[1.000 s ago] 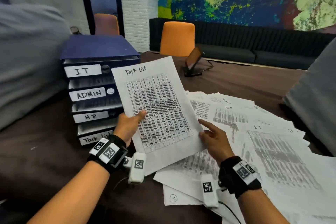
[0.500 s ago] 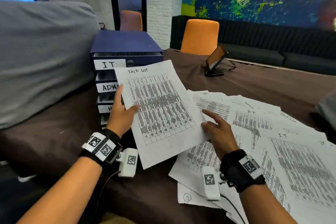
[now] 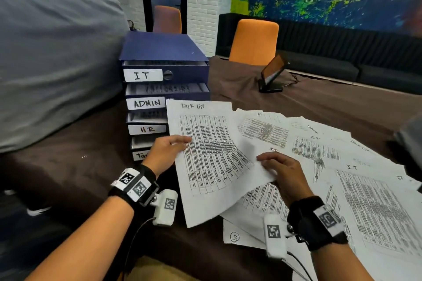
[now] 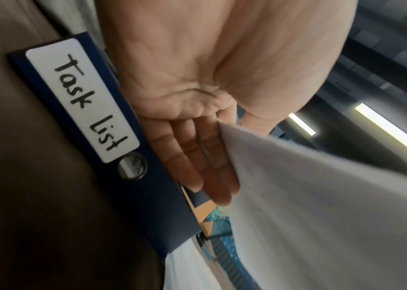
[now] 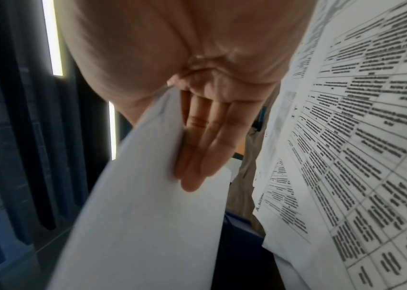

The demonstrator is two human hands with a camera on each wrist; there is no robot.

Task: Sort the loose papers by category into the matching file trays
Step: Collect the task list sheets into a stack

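Head view: both hands are holding one printed sheet headed "Task List" [image 3: 210, 157] above the brown surface [image 3: 68, 166], just in front of the blue stack of file trays [image 3: 164, 70]. The left hand [image 3: 165, 151] is pinching the sheet's left edge, its thumb lying on the printed face and its straight fingers [image 4: 207, 168] lying against the blank underside, as the left wrist view shows. The right hand [image 3: 284, 174] is pinching the sheet's right edge in the same way, thumb on top and fingers [image 5: 202, 149] flat beneath it in the right wrist view. The hands are apart, one at each side edge, and the sheet is bowing slightly between them.

The trays are bearing white labels reading, from top to bottom, IT [image 3: 142, 75], ADMIN [image 3: 146, 103], HR [image 3: 147, 129] and Task List [image 4: 83, 100]; in the head view the left hand is covering most of the lowest label. The held sheet's upper left corner is overlapping the fronts of the ADMIN and HR trays.

The remaining loose papers [image 3: 342, 178] are lying fanned and overlapping on the surface to the right, several marked "IT". A small tilted screen on a stand [image 3: 272, 73] is sitting farther back on the surface, and an orange chair [image 3: 253, 41] is standing behind it.
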